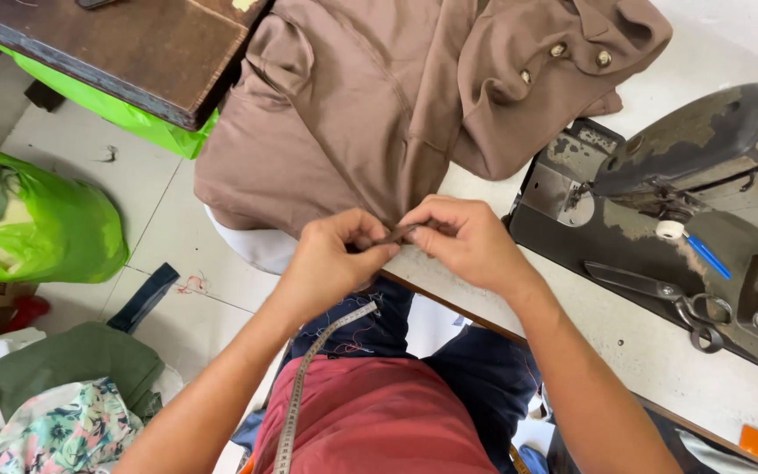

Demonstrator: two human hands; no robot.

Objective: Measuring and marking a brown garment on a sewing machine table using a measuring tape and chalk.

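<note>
A brown garment (353, 105) with metal buttons lies spread over the white sewing table (625, 333) and hangs off its near edge. My left hand (331, 263) and my right hand (467, 241) meet at that edge. Both pinch a narrow brown strip or seam of the garment (396, 234) between thumb and fingers, stretched between them. A measuring tape (309, 377) hangs from my neck down over my red shirt.
An old worn sewing machine (704, 158) stands at the right with scissors (660, 294) and a blue pen (708, 256) on its base. A dark wooden table (125, 53) is at upper left. Green plastic bags (54, 228) and piled cloth (63, 412) lie on the tiled floor.
</note>
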